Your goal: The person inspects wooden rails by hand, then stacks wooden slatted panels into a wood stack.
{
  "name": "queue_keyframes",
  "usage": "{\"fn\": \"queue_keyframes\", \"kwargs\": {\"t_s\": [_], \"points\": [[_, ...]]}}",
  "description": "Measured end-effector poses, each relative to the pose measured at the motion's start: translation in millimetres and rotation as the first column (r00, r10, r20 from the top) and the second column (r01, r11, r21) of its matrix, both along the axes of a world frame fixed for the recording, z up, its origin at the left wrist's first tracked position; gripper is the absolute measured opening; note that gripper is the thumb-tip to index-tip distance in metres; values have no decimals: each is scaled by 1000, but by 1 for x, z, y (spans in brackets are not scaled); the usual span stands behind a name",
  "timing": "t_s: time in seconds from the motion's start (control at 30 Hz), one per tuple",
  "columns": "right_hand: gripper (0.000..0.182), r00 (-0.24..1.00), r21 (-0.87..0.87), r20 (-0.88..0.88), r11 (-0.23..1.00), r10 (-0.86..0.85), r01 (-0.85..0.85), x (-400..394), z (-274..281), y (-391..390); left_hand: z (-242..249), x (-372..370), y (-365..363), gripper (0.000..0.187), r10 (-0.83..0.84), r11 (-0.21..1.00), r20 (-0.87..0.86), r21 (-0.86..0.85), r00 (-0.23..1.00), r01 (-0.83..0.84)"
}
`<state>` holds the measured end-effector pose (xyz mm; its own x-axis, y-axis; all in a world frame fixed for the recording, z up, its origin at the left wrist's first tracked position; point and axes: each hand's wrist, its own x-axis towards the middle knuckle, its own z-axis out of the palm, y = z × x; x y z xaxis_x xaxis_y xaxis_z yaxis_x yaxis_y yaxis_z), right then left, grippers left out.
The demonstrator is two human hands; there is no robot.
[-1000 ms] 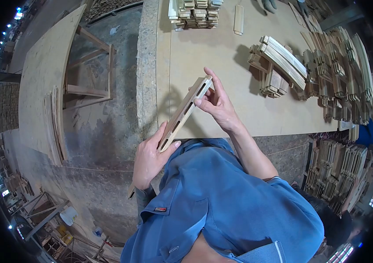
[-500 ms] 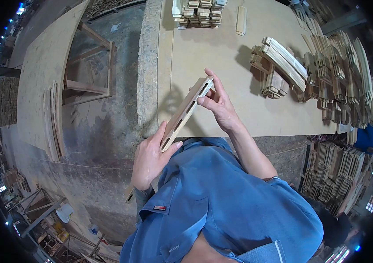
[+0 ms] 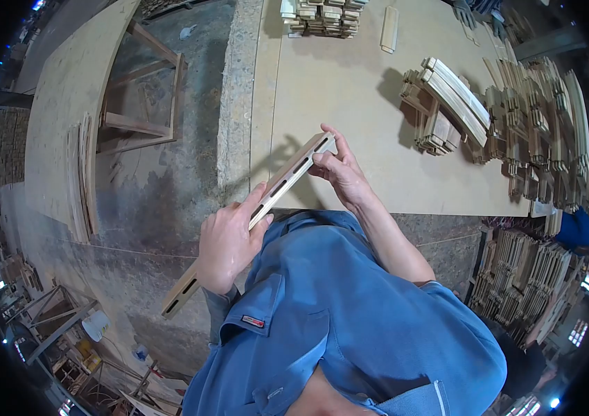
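A long wooden rail [image 3: 286, 184] with a row of oblong slots along its narrow edge lies slanting across the front of my body, held in both hands. My left hand [image 3: 227, 247] is closed round it near the middle, thumb on the near side and fingers on the far side. Beyond that hand its lower end sticks out toward the lower left, with another slot showing. My right hand [image 3: 344, 175] grips the upper end, with the thumb close to the slotted edge. Some right fingers are hidden behind the wood. Both hands are above the table's near edge.
The tabletop [image 3: 336, 90] carries a stack of short boards [image 3: 326, 19], a single slat [image 3: 389, 30], a pile of curved pieces [image 3: 455, 104] and bundled wooden parts [image 3: 540, 132]. A co-worker's gloved hand [image 3: 463, 14] shows at the far right. A plywood sheet [image 3: 66, 90] stands left.
The rail's lower end now reaches farther out past my left hand, which has shifted slightly left and down. My right hand stays near the upper end. Gloved hands have come into view at the far edge.
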<state>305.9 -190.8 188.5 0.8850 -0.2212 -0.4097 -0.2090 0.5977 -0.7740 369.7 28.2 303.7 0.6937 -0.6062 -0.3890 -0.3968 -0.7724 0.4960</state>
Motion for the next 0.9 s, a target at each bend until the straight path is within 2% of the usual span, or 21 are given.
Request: {"fn": "queue_keyframes", "kwargs": {"t_s": [0.2,0.33,0.77,0.9], "points": [[81,1000,-10,-4,1000,-27,27,3,4,0,2,5,-2,48,-20,1000,25,-23,999,20],[83,999,-57,-9,998,-31,31,2,2,-3,5,7,-6,47,-13,1000,-17,-10,1000,13],[85,999,-48,-10,998,-44,43,3,5,1,2,9,-4,48,-12,1000,-43,-18,999,12],[100,997,-78,4,994,-72,72,6,14,8,-1,9,-4,49,-1,1000,-43,-29,999,0]]}}
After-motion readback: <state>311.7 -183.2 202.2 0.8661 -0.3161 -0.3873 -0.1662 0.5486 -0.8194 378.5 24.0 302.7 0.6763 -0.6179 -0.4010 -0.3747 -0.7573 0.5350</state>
